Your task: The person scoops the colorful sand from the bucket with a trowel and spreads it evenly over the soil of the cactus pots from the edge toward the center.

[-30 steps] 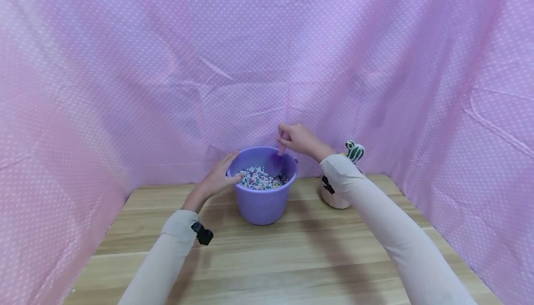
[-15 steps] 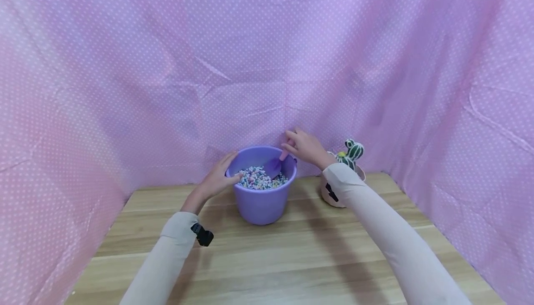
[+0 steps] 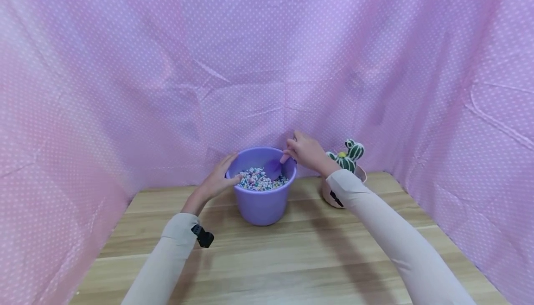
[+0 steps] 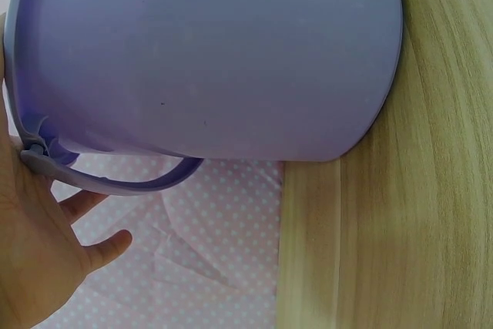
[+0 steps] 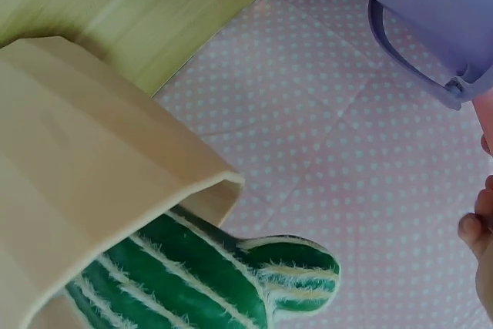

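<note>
On the table stands a purple bucket (image 3: pixel 262 207), part-filled with small multicoloured beads (image 3: pixel 254 180). My left hand (image 3: pixel 218 179) holds its left rim, thumb over the edge; in the left wrist view a couple of its fingers stretch out past the bucket's handle (image 4: pixel 131 186). My right hand (image 3: pixel 308 152) grips the pink handle of a toy shovel (image 3: pixel 273 168) above the right rim. The shovel's purple blade slants down inside the bucket, its tip at the beads. In the right wrist view only a few fingers (image 5: pixel 471 229) of that hand show at the edge.
Right of the bucket, partly behind my right sleeve, stands a pale pot (image 5: pixel 115 152) with a green cactus (image 3: pixel 354 151) in it. The wooden table (image 3: pixel 250 268) is enclosed by pink dotted cloth (image 3: pixel 250 64) at the back and sides.
My right hand has moved right and a little down, so the shovel leans more toward the right rim. The left hand and the bucket have stayed in place.
</note>
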Demonstrator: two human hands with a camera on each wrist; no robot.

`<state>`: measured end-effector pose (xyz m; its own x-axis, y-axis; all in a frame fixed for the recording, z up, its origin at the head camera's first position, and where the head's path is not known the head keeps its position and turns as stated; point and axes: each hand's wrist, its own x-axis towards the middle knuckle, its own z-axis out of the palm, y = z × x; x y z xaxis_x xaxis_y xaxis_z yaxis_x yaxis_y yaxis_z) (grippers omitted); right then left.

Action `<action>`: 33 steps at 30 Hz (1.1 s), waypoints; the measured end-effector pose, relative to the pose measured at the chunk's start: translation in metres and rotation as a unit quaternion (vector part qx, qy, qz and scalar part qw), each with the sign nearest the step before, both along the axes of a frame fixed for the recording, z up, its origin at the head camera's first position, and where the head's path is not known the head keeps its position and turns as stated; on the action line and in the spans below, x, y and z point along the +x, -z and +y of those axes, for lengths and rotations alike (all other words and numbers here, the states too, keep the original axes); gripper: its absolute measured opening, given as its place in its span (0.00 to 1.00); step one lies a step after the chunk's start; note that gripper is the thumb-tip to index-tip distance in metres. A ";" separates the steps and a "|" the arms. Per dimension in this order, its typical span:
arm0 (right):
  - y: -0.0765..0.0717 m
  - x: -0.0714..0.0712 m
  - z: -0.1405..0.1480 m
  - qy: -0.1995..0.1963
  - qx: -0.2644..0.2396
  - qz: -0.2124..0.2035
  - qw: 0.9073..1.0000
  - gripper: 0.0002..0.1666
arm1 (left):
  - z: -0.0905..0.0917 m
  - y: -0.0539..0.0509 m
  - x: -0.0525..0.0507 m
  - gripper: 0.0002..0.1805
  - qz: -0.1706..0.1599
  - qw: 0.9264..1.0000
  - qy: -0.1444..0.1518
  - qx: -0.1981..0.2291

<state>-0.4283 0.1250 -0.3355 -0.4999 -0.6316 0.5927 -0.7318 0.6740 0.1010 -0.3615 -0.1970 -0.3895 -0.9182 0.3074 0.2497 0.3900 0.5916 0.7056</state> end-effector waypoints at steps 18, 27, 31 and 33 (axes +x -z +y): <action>-0.014 0.007 -0.002 0.046 0.024 -0.183 0.982 0.15 | 0.000 0.000 0.000 0.47 0.009 1.000 -0.005 -0.012; -0.011 0.005 0.001 0.001 -0.026 -0.251 0.968 0.12 | -0.001 -0.002 0.001 0.47 0.012 1.000 -0.004 -0.011; -0.006 0.001 0.005 -0.060 -0.084 -0.334 0.937 0.10 | 0.000 -0.002 0.002 0.47 0.011 1.000 -0.004 -0.011; -0.004 0.001 0.006 -0.080 -0.104 -0.364 0.922 0.10 | 0.001 -0.002 0.003 0.47 0.009 1.000 -0.004 -0.013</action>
<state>-0.4277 0.1314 -0.3316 -0.7236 -0.6419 0.2537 -0.6464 0.5015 -0.5750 -0.3587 -0.1964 -0.3878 -0.9163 0.3058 0.2585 0.3973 0.6128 0.6831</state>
